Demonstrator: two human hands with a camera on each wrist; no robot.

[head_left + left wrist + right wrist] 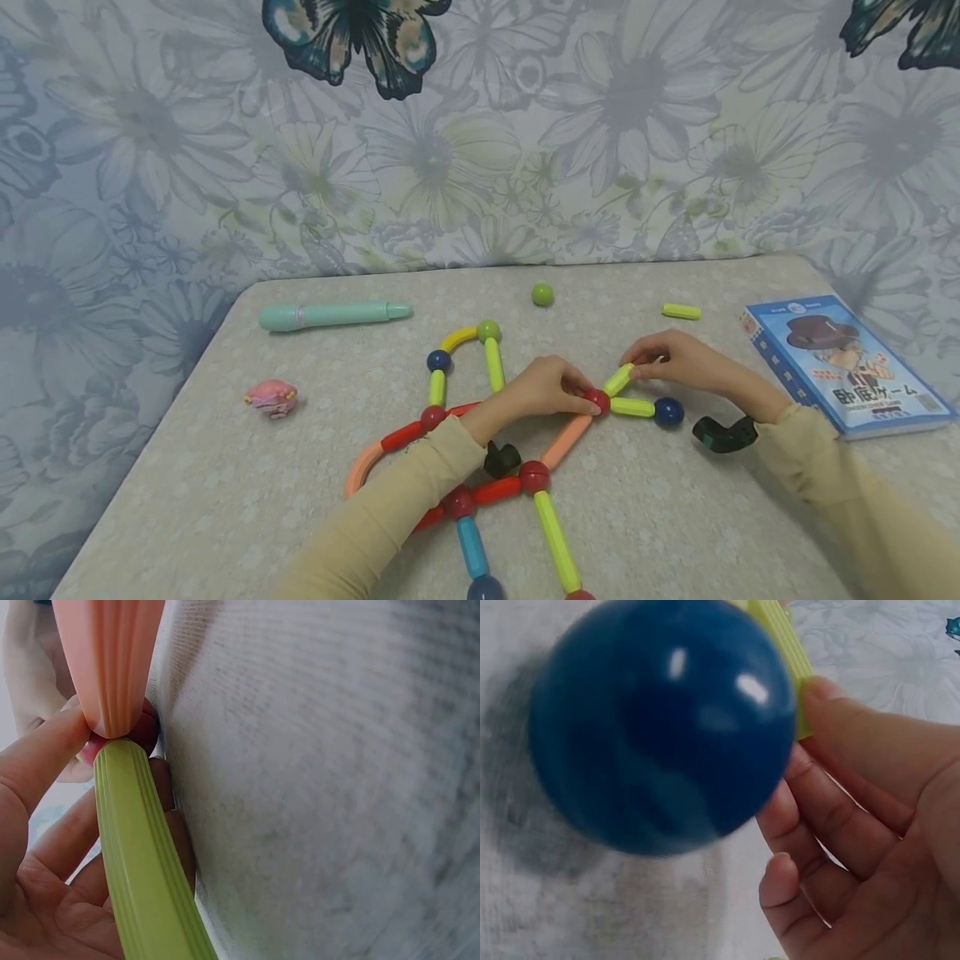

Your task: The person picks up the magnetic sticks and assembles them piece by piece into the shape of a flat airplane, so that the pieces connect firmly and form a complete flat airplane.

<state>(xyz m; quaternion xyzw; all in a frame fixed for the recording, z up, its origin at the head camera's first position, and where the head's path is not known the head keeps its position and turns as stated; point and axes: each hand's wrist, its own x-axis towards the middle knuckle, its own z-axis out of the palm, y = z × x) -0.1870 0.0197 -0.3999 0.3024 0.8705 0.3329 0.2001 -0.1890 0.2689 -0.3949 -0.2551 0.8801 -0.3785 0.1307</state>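
Note:
My left hand (551,385) pinches a red ball (599,403) on the right side of a figure built from magnetic rods and balls. A salmon rod (567,442) runs from that ball down to another red ball (535,477). With thumb and fingertips, my right hand (675,364) pinches the outer end of a short yellow-green rod (617,381), whose inner end meets the held ball. A second yellow-green rod (632,407) joins the same ball to a blue ball (669,412), large in the right wrist view. My left forearm hides part of the figure.
A green ball (542,294) and a loose yellow-green rod (681,312) lie toward the back. At right lies a blue box (847,367); at left are a mint-green pen-shaped object (335,315) and a small pink toy (272,397). A patterned cloth (480,150) hangs behind the table.

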